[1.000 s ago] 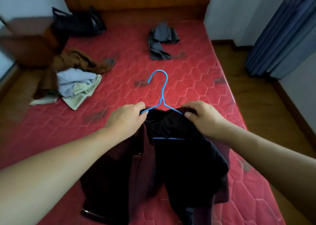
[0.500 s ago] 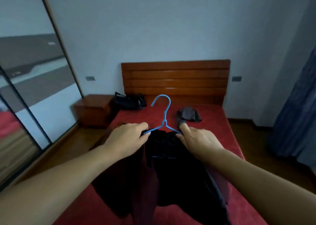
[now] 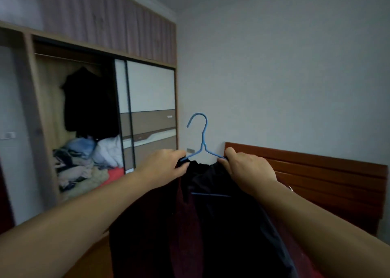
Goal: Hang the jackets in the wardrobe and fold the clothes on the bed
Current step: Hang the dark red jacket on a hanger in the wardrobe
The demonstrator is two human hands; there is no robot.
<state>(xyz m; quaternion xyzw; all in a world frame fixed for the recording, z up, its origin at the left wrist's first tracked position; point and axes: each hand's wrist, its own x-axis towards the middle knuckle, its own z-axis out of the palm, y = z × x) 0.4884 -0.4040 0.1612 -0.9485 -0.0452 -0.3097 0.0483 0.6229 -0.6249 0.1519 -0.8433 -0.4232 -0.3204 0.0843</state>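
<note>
**A:** Change since the earlier views: the camera has swung off the bed toward the open wardrobe (image 3: pixel 38 113). The hands have kept their places on the hanger, which is now raised before the pale wall.

**B:** State of the grip?

**A:** The left hand (image 3: pixel 166 163) pinches the left shoulder of the blue hanger (image 3: pixel 203 138) together with the collar cloth. The right hand (image 3: pixel 247 167) does the same on the right shoulder. Each grip is clamped, with fingers curled over wire and fabric.

**B:** Where is the garment, and why is it held so?

**A:** The dark jacket (image 3: pixel 211 225) hangs in the air below and between the hands, well apart from the wardrobe at left. Holding both shoulders probably keeps it spread on the wire so it cannot slip off while carried. It also leaves the hook upright and free for the rail (image 3: pixel 69 58).

**B:** What cannot be read?

**A:** The hem is cut off by the lower edge. The hanger's bottom bar shows only as a short stretch through the neck opening, and the fingertips are buried in cloth. Whether the front is fastened cannot be told. Inside the wardrobe, blur leaves only a dark hanging garment (image 3: pixel 88 104) above a pile of clothes (image 3: pixel 80 161), and no single piece can be made out. Of the bed, only the headboard (image 3: pixel 316 176) is plain, at right.
</note>
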